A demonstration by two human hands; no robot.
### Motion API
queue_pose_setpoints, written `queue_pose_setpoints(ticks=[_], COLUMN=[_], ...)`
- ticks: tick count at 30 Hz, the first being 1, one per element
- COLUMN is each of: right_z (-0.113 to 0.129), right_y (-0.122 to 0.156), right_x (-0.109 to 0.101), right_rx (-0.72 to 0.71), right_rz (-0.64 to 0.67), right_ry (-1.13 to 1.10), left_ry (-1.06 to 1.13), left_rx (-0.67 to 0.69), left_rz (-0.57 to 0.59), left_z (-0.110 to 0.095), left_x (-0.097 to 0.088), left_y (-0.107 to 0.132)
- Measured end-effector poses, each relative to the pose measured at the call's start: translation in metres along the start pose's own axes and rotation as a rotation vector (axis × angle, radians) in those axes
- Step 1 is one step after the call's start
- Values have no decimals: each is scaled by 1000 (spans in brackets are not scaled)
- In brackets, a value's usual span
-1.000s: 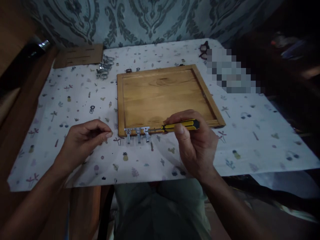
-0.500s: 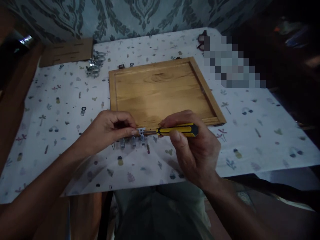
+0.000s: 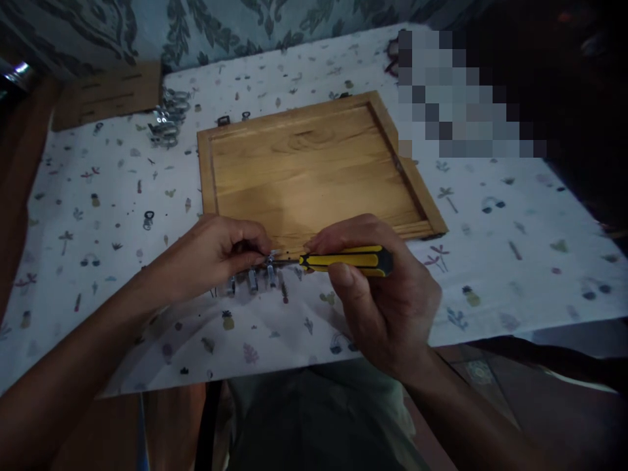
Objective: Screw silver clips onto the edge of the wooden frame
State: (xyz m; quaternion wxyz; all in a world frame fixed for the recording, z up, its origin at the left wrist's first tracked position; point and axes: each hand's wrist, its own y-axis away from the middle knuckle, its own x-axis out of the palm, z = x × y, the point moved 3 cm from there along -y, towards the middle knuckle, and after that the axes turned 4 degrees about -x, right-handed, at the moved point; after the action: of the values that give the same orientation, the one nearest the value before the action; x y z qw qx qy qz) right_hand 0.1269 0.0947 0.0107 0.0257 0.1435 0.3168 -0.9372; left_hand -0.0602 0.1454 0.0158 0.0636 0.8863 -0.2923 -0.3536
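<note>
My right hand [image 3: 383, 294] is closed round the yellow and black handle of a screwdriver [image 3: 350, 260], whose shaft points left. At its tip is a small metal hook [image 3: 271, 271], by the near edge of a framed wooden board [image 3: 314, 176]. My left hand [image 3: 216, 255] pinches at this metal hook with thumb and forefinger. Two similar metal hooks [image 3: 252, 281] hang along the same edge, below my left fingers. Where exactly the tip meets the metal is too small to make out.
A patterned white cloth [image 3: 122, 261] covers the table. At the back left lie a piece of cardboard [image 3: 108, 95] and a heap of metal hooks [image 3: 169, 118]. Dark-framed glasses [image 3: 392, 55] and a pixelated patch are at the back right. A patterned wall [image 3: 245, 26] stands behind.
The camera view has shifted, so the board and table sit slightly higher and more to the left. Both hands keep their places at the hook, and the screwdriver has turned slightly in my right hand.
</note>
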Motion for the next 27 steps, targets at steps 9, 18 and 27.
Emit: queue_pose_setpoints(ticks=[9, 18, 27], right_z=[1, -1, 0], right_y=[-1, -1, -2], right_x=[-1, 0, -1], right_rx=[-10, -26, -29], right_rz=[-8, -25, -12], right_ry=[42, 23, 15], left_ry=[-211, -179, -288], left_rx=[95, 92, 101], left_rz=[-32, -23, -12], left_z=[-1, 1, -4], left_x=[0, 6, 6], left_y=[4, 0, 0])
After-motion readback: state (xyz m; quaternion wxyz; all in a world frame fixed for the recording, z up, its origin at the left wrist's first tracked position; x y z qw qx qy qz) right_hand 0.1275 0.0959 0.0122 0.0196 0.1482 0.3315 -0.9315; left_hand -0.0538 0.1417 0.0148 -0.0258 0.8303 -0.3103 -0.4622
